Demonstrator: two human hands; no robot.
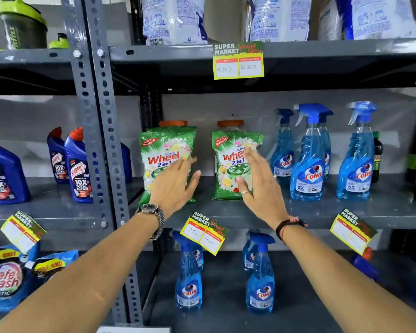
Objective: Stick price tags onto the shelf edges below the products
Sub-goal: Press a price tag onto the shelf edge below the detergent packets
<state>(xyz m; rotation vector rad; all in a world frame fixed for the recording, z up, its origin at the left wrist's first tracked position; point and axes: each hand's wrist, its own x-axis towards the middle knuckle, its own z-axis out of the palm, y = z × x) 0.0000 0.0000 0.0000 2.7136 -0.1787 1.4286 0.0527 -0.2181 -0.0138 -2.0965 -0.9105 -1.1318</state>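
Two green Wheel detergent packs stand on the middle shelf; my left hand (175, 186) lies open against the left pack (166, 150), and my right hand (259, 183) lies open against the right pack (231, 162). Neither hand holds anything. A yellow and green price tag (204, 233) hangs tilted from the grey shelf edge (250, 222) below the packs, with handwritten numbers. Another tag (238, 60) sticks to the upper shelf edge, marked 600 and 300. A third tag (352, 230) hangs at the right, and a tilted one (22, 230) hangs at the left.
Blue Colin spray bottles (308, 159) stand right of the packs, and more (189, 280) on the shelf below. Harpic bottles (78, 169) are at the left beyond the perforated grey upright (101, 140). White detergent bags (173, 20) fill the top shelf. Safewash pouches (5, 280) sit lower left.
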